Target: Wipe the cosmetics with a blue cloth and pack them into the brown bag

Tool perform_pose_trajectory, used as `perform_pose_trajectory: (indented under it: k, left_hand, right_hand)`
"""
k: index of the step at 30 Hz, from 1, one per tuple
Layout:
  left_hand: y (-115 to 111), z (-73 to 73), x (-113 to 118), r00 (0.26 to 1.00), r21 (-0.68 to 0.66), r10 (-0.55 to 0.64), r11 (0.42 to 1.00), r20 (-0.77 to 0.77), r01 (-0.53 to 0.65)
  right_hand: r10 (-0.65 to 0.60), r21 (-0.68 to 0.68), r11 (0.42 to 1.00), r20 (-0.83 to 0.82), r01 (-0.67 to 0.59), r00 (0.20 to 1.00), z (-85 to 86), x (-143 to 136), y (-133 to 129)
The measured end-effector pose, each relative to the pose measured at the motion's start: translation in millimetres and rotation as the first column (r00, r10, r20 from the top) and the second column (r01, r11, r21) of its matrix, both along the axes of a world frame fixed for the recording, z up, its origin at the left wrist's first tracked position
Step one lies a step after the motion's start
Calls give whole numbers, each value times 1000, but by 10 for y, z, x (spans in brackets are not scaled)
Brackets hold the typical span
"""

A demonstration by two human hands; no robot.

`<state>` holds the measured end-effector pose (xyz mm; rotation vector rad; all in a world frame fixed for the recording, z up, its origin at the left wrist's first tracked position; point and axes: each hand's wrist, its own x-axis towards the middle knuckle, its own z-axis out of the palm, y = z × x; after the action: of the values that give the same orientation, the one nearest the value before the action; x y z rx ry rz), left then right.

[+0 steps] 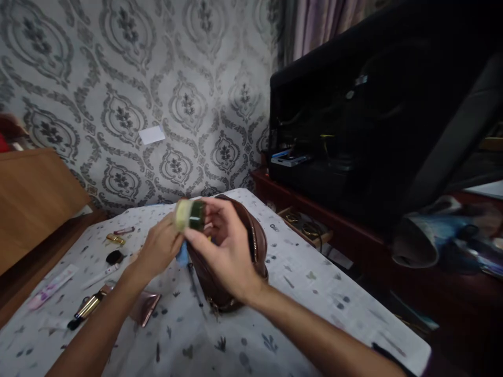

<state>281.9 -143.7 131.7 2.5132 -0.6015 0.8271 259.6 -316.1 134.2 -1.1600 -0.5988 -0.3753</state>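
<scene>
My right hand (231, 251) pinches a small cosmetic jar (196, 214), dark green with a pale yellow-green end, between thumb and fingers. Close against the jar's pale end is my left hand (163, 243), its fingers curled in and partly hidden. Something blue, perhaps cloth (183, 255), shows just below my left fingers; I cannot tell whether that hand holds it. Under and behind my right hand stands a brown bag (257, 235) with a zipped opening, its inside mostly covered. Motion blurs the jar slightly.
Left on the patterned tablecloth (243, 340) lie a dark-bristled brush (115, 257), a gold tube (116, 239), a pink-white tube (53, 288) and a shiny pink pouch (147, 306). A wooden box (39, 199) stands left. At right are a large black screen (334, 136) and an open drawer (306, 228).
</scene>
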Motion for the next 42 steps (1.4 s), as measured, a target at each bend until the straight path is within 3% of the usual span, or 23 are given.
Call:
perform_pose_trajectory:
  k: [3, 6, 9, 12, 14, 16, 19, 27, 35, 42]
  left_hand:
    - [-16, -1, -29, 999, 70, -33, 997, -14, 34]
    - [-27, -4, -60, 1000, 80, -21, 997, -1, 21]
    - [-12, -32, -73, 999, 55, -37, 998, 12, 36]
    - [12, -65, -66, 997, 35, -63, 998, 39, 61]
    - [22, -81, -55, 995, 33, -78, 997, 56, 76]
    - [26, -94, -45, 994, 34, -85, 996, 66, 83]
    - [26, -110, -34, 994, 33, -83, 996, 75, 81]
    - [21, -120, -18, 992, 47, -87, 995, 89, 83]
    - [-1, -102, -13, 992, 57, -90, 995, 88, 85]
    - [-11, -100, -10, 996, 57, -69, 996, 51, 66]
  right_hand:
    - [-49, -157, 986, 55, 57, 997, 27, 345, -230]
    - [-149, -393, 900, 130, 189, 980, 4, 721, -372]
    - [-211, -651, 672, 289, 353, 934, 8, 1000, -387]
    - [-119, -855, 340, 373, 391, 920, 53, 1114, -298]
    - [-43, -916, 145, 371, 373, 928, 88, 1123, -219]
    - [20, -934, 4, 356, 356, 934, 119, 1113, -151]
    - [79, -923, -138, 351, 359, 933, 153, 1109, -92]
    - [201, -865, -372, 278, 336, 939, 189, 1133, -21]
    - [223, -870, -393, 222, 296, 949, 256, 1168, -51]
    - [277, -834, -486, 138, 262, 951, 302, 1220, 41]
